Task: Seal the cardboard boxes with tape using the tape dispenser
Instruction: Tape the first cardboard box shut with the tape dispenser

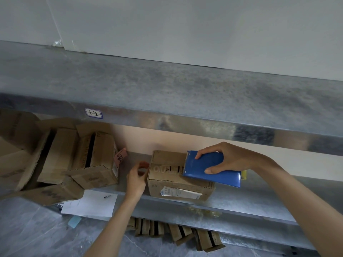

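A small cardboard box [167, 175] lies on the middle metal shelf [241, 199], a white label on its front face. My right hand [226, 158] grips a blue tape dispenser [207, 168] from above and holds it on the box's top, its front edge at the middle seam. My left hand [138, 178] is at the box's left end, fingers curled against the cardboard edge. Whether tape lies on the seam is hard to tell.
Several open cardboard boxes [74, 156] are piled at the left of the same shelf. A white sheet [91, 203] with a pen overhangs the shelf edge. More boxes [178, 232] stand on the floor below. The upper shelf [167, 93] overhangs close above.
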### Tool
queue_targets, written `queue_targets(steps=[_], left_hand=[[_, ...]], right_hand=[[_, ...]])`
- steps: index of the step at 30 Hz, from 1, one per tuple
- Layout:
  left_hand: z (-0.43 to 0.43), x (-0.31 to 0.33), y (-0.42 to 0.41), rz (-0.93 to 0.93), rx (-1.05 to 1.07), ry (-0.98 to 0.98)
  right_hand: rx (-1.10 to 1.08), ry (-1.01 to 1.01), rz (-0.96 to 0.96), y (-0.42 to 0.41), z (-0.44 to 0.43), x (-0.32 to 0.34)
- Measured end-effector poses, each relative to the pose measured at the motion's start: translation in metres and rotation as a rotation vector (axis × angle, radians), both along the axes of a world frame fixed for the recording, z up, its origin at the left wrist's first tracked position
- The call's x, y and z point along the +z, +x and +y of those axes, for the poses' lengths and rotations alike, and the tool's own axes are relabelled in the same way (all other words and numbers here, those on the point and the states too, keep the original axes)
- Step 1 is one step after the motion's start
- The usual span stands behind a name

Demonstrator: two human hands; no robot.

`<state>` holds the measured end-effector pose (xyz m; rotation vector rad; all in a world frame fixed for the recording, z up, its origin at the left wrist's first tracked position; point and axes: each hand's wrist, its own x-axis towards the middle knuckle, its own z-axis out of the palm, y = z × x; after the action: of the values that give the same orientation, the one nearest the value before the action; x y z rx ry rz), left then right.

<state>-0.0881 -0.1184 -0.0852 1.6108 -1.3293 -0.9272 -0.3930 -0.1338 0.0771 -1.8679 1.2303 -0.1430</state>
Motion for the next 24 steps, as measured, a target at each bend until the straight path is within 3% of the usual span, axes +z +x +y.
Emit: queue_targets(steps=[8,11,15,19,24], left_hand=[[-0.012,0.047,-0.002,-0.079,-0.045,-0.267],[-0.009,0.061,-0.011,-0.165,-0.256,-0.230],[-0.007,0.060,-0.021,-0.496,-0.573,-0.101],[-0.007,0.049,-0.024,-0.709,-0.581,-0.174],[-0.004,0.048,-0.027,-0.695,-0.514,-0.232]], right_hand=[[0.037,0.065,0.009,0.001,-0.003,0.005],[0.074,0.070,0.047,0.001,-0.004,0.006],[0.104,0.081,0.081,0.000,-0.006,0.008],[0.097,0.111,0.060,-0.002,-0.006,0.007],[0.083,0.139,0.028,-0.006,-0.002,0.008]])
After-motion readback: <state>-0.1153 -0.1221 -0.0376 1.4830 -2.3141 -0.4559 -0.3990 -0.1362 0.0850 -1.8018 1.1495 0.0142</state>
